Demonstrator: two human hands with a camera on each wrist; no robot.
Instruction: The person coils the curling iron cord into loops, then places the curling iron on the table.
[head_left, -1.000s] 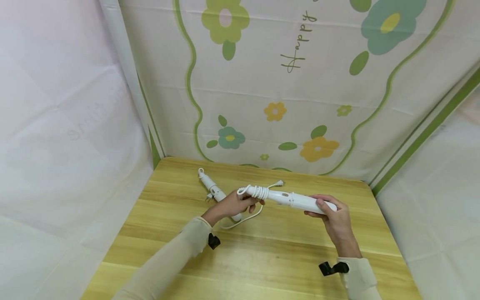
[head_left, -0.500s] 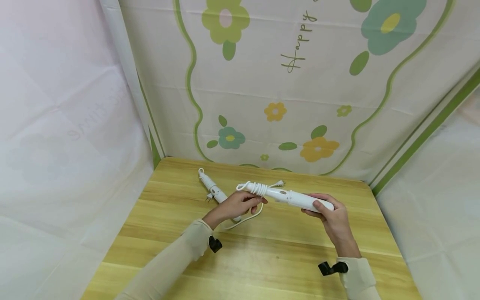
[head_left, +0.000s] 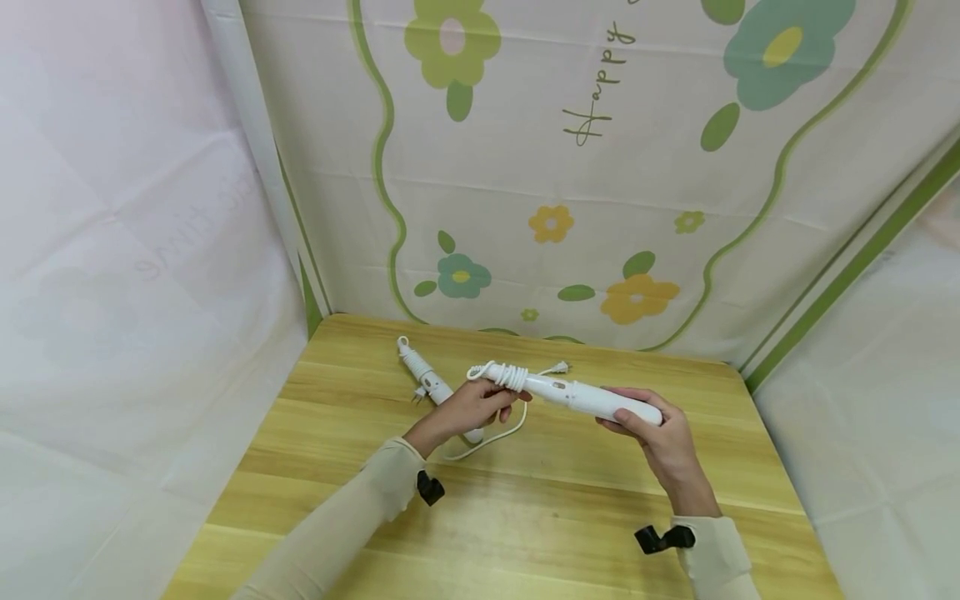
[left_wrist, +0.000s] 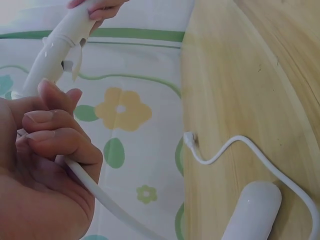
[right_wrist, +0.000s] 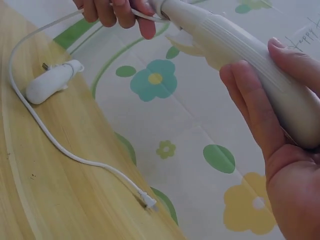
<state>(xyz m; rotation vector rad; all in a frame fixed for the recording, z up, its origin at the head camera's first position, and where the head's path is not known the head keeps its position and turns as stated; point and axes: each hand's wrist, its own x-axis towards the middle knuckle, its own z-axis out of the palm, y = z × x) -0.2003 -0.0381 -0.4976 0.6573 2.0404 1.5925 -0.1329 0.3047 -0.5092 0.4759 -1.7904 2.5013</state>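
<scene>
In the head view my right hand (head_left: 663, 433) grips the thick end of a white curling iron (head_left: 603, 400), thumb on top and fingers beneath. The iron is held above the table, nearly level. White cord (head_left: 512, 377) is wound in several turns round its thinner end. There my left hand (head_left: 468, 410) has its fingers curled round the loose cord (left_wrist: 100, 192), as the left wrist view shows. A small lever (left_wrist: 75, 62) stands out from the iron's side. The cord's free length runs down to the table and ends in a plug (right_wrist: 149, 201).
A second white curling iron (head_left: 415, 362), cord wrapped, lies on the wooden table (head_left: 525, 517) behind and under my left hand; its plug (head_left: 419, 393) sticks out to the side. A flowered cloth (head_left: 517, 175) hangs along the table's back edge, with white cloth walls at both sides.
The curling iron and my right hand have shifted slightly left. My left hand stays nearly in place, close by the wound cord. The second iron and the plug on the table have not moved.
</scene>
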